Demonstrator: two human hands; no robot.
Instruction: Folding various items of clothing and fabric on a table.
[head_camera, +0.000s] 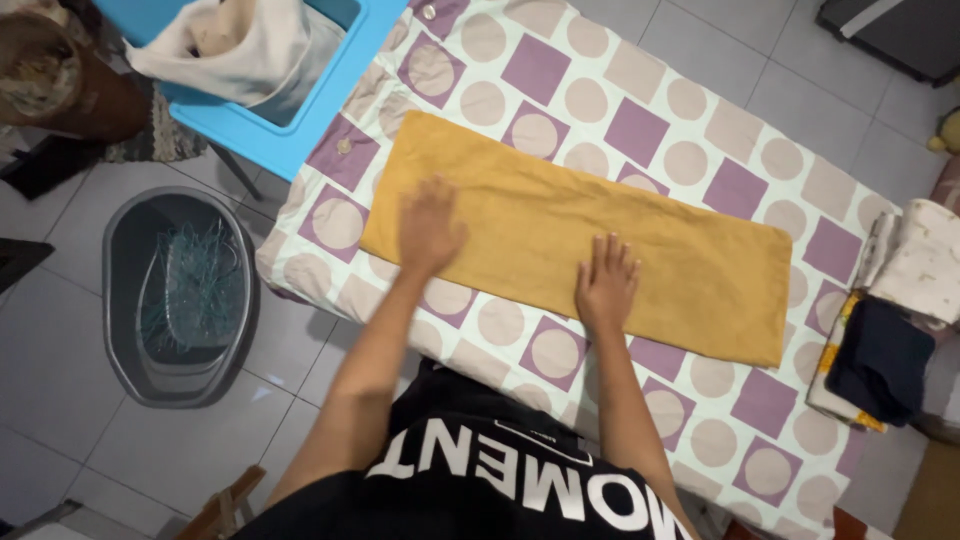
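Item: mustard-yellow towel (590, 235), folded into a long strip, lying flat on a padded board covered in a cloth with purple squares and beige circles (700, 120); the strip runs from about 10 o'clock to 4 o'clock across the middle of the view. Left hand (430, 225): palm down on the towel near its 10 o'clock end, fingers together and flat, gripping nothing. Right hand (605, 280): palm down on the towel's near edge close to centre, fingers spread slightly, pressing flat, also gripping nothing. Both forearms reach up from 6 o'clock, where a black shirt with white lettering (480, 480) fills the lower edge. Surroundings: at 3 to 4 o'clock, a stack of folded cloths (905, 320), a dark navy piece on the near side and a pale printed one behind it, just beside the towel's far end. At 11 o'clock, a blue plastic stool or table (270, 130) with cream fabric (240, 50) heaped on it. At 8 to 9 o'clock, on the grey tiled floor (60, 400), a dark grey oval basin (180, 295) holding a tangle of teal strands.
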